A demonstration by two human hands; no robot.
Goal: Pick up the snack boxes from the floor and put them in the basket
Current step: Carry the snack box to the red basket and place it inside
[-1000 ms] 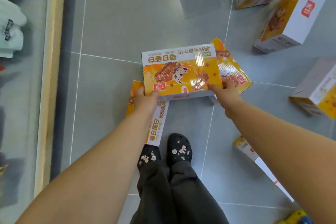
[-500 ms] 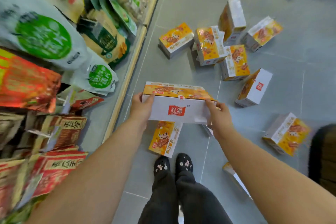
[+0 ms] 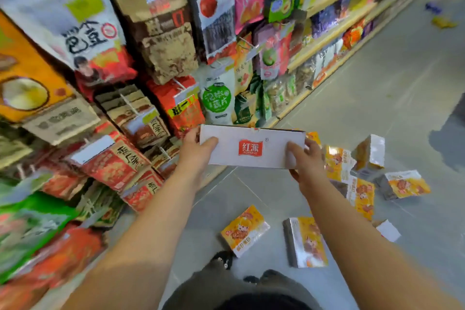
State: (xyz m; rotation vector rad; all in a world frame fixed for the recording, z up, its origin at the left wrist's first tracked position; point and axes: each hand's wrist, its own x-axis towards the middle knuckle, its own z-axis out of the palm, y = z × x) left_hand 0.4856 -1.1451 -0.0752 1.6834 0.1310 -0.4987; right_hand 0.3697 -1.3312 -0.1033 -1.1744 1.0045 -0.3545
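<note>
I hold one snack box [image 3: 251, 147] in the air at chest height, its white side with a red logo facing me. My left hand [image 3: 195, 151] grips its left end and my right hand [image 3: 305, 161] grips its right end, thumbs on the near face. Several more yellow-and-white snack boxes lie on the grey tile floor below: one [image 3: 245, 230] by my feet, one [image 3: 305, 241] under my right forearm, others [image 3: 402, 184] further right. No basket is in view.
A store shelf [image 3: 334, 33] packed with snack bags fills the left and top, running away to the upper right. My feet [image 3: 224, 260] and dark trousers are at the bottom. Small items [image 3: 442, 22] lie on the floor far up the aisle.
Both hands lifted the box off the floor and raised it high, tipping it so its white side faces me. The view swung up from the floor toward the shelf.
</note>
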